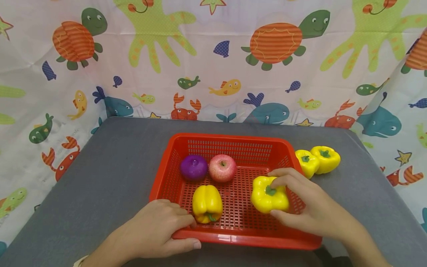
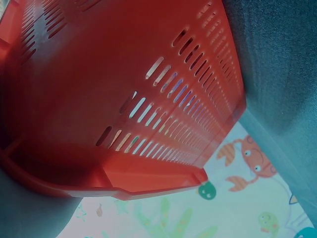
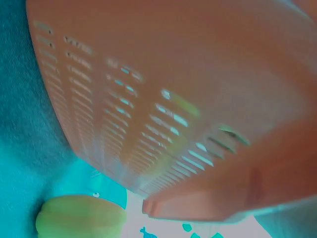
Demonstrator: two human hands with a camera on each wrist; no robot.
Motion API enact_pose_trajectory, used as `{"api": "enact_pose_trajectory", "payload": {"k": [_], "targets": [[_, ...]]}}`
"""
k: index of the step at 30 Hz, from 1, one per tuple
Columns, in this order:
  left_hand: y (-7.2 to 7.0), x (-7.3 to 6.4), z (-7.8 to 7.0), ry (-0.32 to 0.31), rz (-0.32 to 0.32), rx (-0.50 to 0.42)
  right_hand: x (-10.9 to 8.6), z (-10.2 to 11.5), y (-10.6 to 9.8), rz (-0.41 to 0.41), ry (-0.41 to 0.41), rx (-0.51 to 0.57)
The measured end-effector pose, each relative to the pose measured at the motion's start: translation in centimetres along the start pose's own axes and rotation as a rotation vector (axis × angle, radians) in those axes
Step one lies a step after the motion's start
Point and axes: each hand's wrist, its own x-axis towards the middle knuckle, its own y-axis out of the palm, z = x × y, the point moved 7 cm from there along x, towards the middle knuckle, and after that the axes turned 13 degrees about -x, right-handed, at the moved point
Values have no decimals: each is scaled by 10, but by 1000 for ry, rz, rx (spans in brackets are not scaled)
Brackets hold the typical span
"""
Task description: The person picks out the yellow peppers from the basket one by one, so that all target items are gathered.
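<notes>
My right hand (image 1: 303, 200) holds a yellow bell pepper (image 1: 263, 198) by its sides, thumb below and fingers over the top near the green stem. That pepper is over the right part of a red plastic basket (image 1: 230, 238). At the basket's front left, my left hand (image 1: 163, 228) grips the rim, fingers over the inside and thumb along the outside. Beside those fingers another yellow pepper (image 1: 207, 202) lies on its side in the basket. Behind it sit a purple onion (image 1: 194, 167) and a pink-red apple (image 1: 222, 168). Neither hand shows in the wrist views; the basket's slotted wall (image 2: 99, 74) fills much of them.
Outside the basket's right wall, two more yellow peppers, a nearer one (image 1: 306, 163) and a farther one (image 1: 325, 159), sit side by side on the grey tabletop (image 1: 126, 159). A curtain (image 1: 207, 44) printed with sea animals hangs behind and at both sides.
</notes>
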Motion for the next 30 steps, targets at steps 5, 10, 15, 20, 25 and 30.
{"api": "enact_pose_trajectory", "payload": {"k": [5, 10, 15, 20, 25, 30], "targets": [[0, 0, 0, 3, -5, 9, -2, -2, -9, -25, 1, -18], [0, 0, 0, -3, -1, 5, -4, -3, -17, -43, -14, -11], [0, 0, 0, -14, 8, 6, -7, -5, -23, -55, -7, -3], [1, 0, 1, -20, 11, 3, -9, -7, -30, -73, 6, -25], [0, 0, 0, -17, 6, 4, -11, -8, -38, -94, 21, -36], [0, 0, 0, -17, 6, 4, -14, -11, -48, -146, 20, -54]]}}
